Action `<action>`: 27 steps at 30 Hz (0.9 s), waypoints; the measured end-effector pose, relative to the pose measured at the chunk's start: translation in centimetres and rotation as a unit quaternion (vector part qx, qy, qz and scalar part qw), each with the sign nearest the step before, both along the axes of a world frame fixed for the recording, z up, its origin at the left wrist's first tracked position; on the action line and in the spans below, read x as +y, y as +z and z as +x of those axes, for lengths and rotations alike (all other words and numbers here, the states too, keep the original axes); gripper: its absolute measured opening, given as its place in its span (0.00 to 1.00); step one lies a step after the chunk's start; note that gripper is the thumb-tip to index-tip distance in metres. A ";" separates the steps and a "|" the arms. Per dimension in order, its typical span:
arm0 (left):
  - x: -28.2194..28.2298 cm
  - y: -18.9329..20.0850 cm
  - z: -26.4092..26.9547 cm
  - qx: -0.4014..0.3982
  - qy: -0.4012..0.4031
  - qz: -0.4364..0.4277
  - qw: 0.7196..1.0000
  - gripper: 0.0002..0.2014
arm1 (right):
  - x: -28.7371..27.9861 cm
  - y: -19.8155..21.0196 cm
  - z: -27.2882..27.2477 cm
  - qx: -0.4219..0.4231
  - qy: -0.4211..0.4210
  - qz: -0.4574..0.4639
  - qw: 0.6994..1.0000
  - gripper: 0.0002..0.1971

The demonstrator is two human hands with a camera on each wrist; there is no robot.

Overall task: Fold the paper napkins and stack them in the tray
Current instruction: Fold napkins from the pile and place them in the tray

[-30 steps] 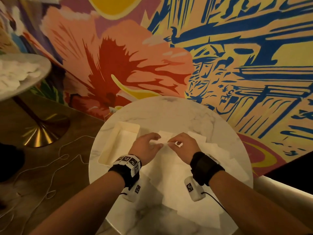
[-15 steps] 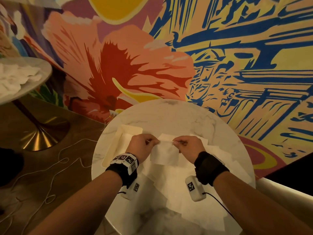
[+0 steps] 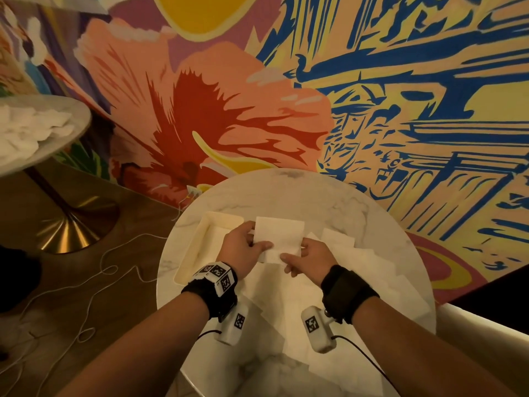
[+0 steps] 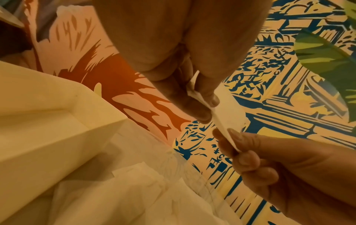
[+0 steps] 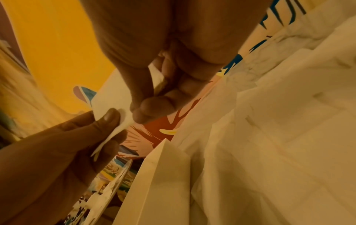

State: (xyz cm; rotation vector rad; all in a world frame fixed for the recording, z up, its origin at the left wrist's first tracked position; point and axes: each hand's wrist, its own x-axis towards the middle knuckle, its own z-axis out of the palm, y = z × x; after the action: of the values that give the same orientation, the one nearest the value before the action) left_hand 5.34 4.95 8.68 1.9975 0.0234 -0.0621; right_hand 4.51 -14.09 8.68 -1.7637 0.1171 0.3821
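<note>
Head view: left hand (image 3: 243, 249) and right hand (image 3: 310, 257) pinch napkin (image 3: 279, 234) edges above tray (image 3: 197, 239).

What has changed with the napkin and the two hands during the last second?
The napkin was lifted off the pile and now stands raised, its upper edge pointing away from the person. Both hands came up with it: the left hand pinches its left edge, the right hand its lower right edge. The tray, the loose napkins and the table stayed in place.
</note>
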 end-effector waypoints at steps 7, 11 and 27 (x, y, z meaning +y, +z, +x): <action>1.3 -1.2 0.2 0.027 0.024 -0.006 0.999 0.18 | -1.5 -0.4 1.3 -0.025 -0.052 -0.040 0.998 0.04; 2.4 -1.4 -0.2 0.043 0.008 0.013 0.999 0.18 | -0.3 1.0 3.0 -0.131 -0.008 -0.130 0.983 0.11; 14.4 -2.8 -0.5 0.121 0.131 0.115 0.977 0.10 | 10.5 1.1 10.4 -0.192 0.089 -0.317 0.925 0.04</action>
State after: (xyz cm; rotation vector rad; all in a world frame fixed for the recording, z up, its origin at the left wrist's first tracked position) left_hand 4.86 19.33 5.87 2.1905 0.4688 -0.1376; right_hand 14.92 -3.54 9.75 -2.4684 -0.2304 0.1186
